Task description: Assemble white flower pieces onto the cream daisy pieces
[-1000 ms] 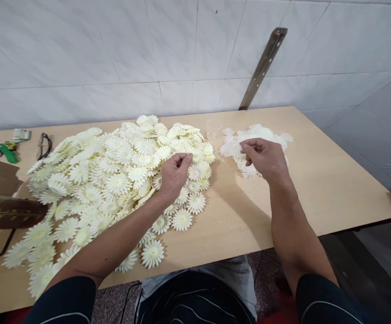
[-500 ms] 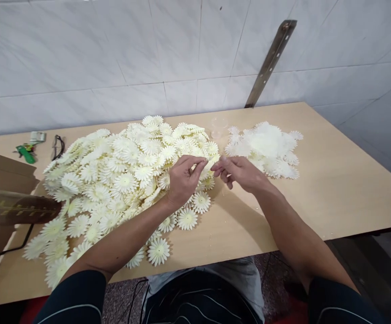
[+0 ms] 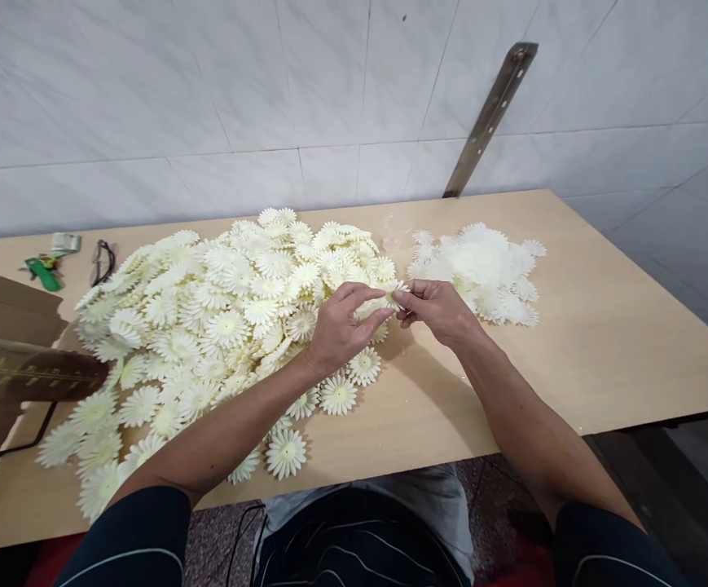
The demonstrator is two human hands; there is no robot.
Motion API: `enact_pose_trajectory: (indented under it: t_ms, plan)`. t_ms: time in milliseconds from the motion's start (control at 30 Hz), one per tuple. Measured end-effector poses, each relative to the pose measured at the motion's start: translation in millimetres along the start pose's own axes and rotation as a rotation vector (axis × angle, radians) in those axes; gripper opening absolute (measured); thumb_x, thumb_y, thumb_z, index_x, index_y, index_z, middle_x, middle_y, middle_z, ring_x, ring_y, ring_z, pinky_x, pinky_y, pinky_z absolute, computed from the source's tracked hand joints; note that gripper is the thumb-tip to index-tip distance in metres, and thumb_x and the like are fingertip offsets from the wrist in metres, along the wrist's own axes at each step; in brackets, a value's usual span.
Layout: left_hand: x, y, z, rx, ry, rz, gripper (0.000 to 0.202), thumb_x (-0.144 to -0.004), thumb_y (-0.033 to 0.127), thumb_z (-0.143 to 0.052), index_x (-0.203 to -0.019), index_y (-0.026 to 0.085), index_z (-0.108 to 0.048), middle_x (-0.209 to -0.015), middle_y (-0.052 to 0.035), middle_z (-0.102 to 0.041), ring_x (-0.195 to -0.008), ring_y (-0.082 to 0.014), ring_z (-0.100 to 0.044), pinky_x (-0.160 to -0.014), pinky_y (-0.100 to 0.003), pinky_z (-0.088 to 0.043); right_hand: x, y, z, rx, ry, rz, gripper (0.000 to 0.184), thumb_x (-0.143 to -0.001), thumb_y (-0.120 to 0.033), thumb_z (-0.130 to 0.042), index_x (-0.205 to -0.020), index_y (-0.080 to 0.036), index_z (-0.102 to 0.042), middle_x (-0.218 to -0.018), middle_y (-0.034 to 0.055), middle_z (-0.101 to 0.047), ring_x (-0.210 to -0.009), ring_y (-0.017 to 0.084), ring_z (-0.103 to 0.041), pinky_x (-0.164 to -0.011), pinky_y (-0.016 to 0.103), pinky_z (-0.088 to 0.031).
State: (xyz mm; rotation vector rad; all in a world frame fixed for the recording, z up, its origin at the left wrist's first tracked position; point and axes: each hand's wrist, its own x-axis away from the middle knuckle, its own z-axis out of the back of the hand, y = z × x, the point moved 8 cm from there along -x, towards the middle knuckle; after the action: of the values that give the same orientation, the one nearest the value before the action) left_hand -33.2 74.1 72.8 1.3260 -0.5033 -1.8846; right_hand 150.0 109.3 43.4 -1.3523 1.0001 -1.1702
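Note:
A small pale-yellow artificial flower [image 3: 396, 295] is pinched between the thumb and fingers of my right hand [image 3: 436, 310], above the table. My left hand [image 3: 346, 322] is just left of it, thumb and forefinger apart, the fingertips at the flower's left edge. Whether they touch it I cannot tell. Beneath and left of my left hand spreads a large heap of cream flower heads [image 3: 228, 328]. Beyond my right hand lies a smaller pile of whiter, translucent petal pieces [image 3: 479, 261].
The wooden table [image 3: 604, 326] stands against a tiled wall [image 3: 329, 73], where a metal bracket [image 3: 491, 122] leans. At the left are a brown transparent cylinder [image 3: 36, 371], a cardboard box [image 3: 5, 306], a green-handled tool [image 3: 44, 273] and black-framed glasses [image 3: 103, 262]. A clear item [image 3: 395, 232] sits between the piles.
A flower now shows in my right hand's fingers. My left thumb and forefinger, close together before, have spread apart beside it.

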Motion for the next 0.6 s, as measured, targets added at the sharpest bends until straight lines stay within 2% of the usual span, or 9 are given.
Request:
enact_pose_trajectory:
  t_ms: [167, 267, 400, 600]
  plan:
    - [-1, -25, -2.7, 0.181, 0.025, 0.363, 0.026, -0.102, 0.04, -0.076, -0.114, 0.018, -0.084, -0.107, -0.0108, -0.085, -0.09, -0.0199, -0.076, -0.075, -0.031, -0.059, 1, 0, 3, 0.05, 0.06, 0.039, 0.066, -0.058, -0.075, -0.104, -0.079, -0.018, -0.076, -0.067, 0.0027, -0.072, -0.059, 0.017, -0.07, -0.054, 0.028, -0.063]
    - [0, -33, -9.0, 0.244, -0.024, 0.47, 0.028, -0.095, 0.044, -0.08, -0.104, 0.018, -0.085, -0.096, -0.0084, -0.084, -0.071, -0.0155, -0.067, -0.063, -0.028, -0.051, 2, 1, -5, 0.078, 0.012, 0.084, 0.066, -0.063, -0.079, -0.1, -0.078, -0.019, -0.075, -0.068, 0.0025, -0.073, -0.056, 0.016, -0.069, -0.057, 0.03, -0.064]
    - [-1, -33, -7.5, 0.254, -0.022, 0.485, 0.025, -0.092, 0.042, -0.08, -0.084, 0.019, -0.081, -0.077, -0.0036, -0.076, -0.058, -0.0127, -0.054, -0.056, -0.028, -0.041, 2, 4, -13, 0.131, -0.041, 0.098, 0.068, -0.065, -0.081, -0.098, -0.076, -0.019, -0.073, -0.064, 0.0017, -0.072, -0.053, 0.016, -0.069, -0.054, 0.029, -0.061]
    - [-4, -23, -4.0, 0.256, -0.012, 0.428, 0.022, -0.096, 0.036, -0.075, -0.083, 0.019, -0.078, -0.074, -0.0021, -0.073, -0.063, -0.0135, -0.056, -0.062, -0.029, -0.044, 5, 2, -15, 0.151, -0.05, 0.088, 0.069, -0.066, -0.083, -0.096, -0.07, -0.02, -0.07, -0.061, 0.0015, -0.07, -0.052, 0.016, -0.067, -0.055, 0.03, -0.058]
